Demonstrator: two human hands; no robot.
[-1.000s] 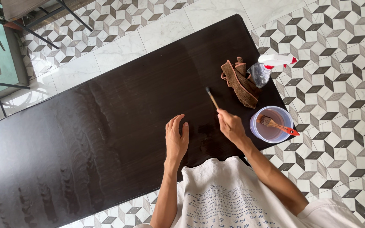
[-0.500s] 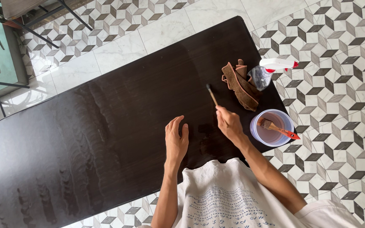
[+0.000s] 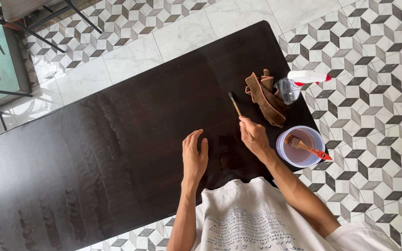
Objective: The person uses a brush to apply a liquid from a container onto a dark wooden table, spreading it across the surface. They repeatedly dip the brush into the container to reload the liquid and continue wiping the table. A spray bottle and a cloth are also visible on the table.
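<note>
Patterned grey-and-white floor tiles are surrounding a long dark wooden table, seen from above. Near the table's right end, a thin brush is pointing away from the person, its dark tip hovering over or touching the wood; which one is unclear. The right hand is pinching its handle between fingers and thumb. The left hand is lying flat and open on the tabletop, just beside it, holding nothing. Further right, a crumpled brown rag is lying next to a clear spray bottle with a white-and-red head. A white tub is sitting at the table's corner, an orange-handled paintbrush resting across it.
</note>
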